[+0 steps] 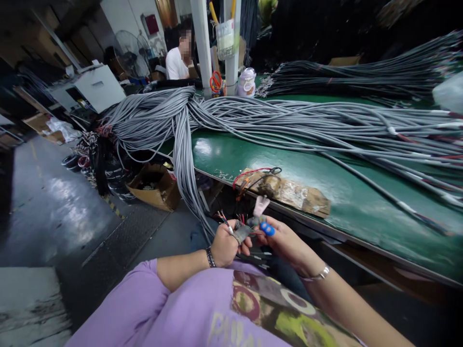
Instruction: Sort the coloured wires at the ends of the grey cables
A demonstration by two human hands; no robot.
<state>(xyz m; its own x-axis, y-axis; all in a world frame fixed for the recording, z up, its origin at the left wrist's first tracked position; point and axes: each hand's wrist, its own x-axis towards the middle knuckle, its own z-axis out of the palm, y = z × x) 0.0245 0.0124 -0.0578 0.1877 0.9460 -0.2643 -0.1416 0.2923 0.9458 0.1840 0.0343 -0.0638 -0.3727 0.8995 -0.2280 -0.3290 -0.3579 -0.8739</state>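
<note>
Just before the bench [224,154], clasping gray cable ends [241,234], too blurred to count, at the fingertips of left grip [224,245]; apparently pinching them with right grip [284,241]. On the bench, counting one wooden board [314,201] and one jar [247,84].

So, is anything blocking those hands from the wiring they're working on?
Nothing visible: the left hand holds a grey cable end, with the right hand close beside it. The board lies beyond them on the table.
</note>
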